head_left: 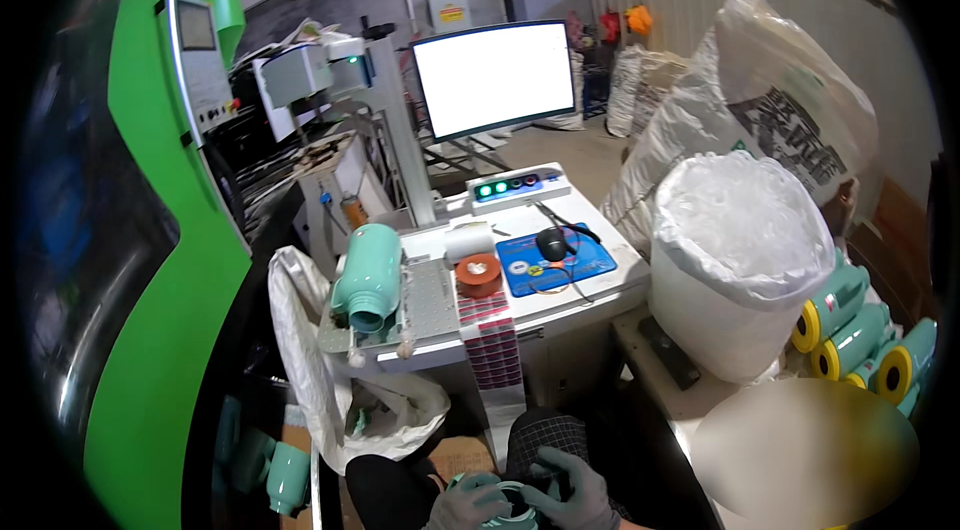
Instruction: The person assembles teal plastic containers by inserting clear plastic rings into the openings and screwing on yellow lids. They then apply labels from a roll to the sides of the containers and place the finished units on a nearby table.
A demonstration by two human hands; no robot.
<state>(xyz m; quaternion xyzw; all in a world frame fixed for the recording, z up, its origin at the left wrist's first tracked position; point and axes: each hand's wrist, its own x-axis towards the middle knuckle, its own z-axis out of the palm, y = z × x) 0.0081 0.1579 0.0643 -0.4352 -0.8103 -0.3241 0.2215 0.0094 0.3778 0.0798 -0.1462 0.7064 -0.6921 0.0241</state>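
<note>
In my lap, at the lower edge, sits a teal plastic bottle shell [514,518] with its round mouth facing up. My left hand [468,504], in a grey glove, is closed around its left side. My right hand [576,492], gloved the same way, grips the rim from the right with bent fingers. The lower part of the shell is out of frame. A similar teal bottle shell [372,270] lies on the perforated metal plate of the machine ahead, its open neck toward me.
A white workbench [590,298] carries an orange tape roll [478,275], a strip of printed labels [492,350], a black mouse [551,244] and a lit monitor [495,78]. On the right stands a bag-lined white bin [715,320] beside teal shells with yellow ends [838,355]. A green machine [150,260] borders the left.
</note>
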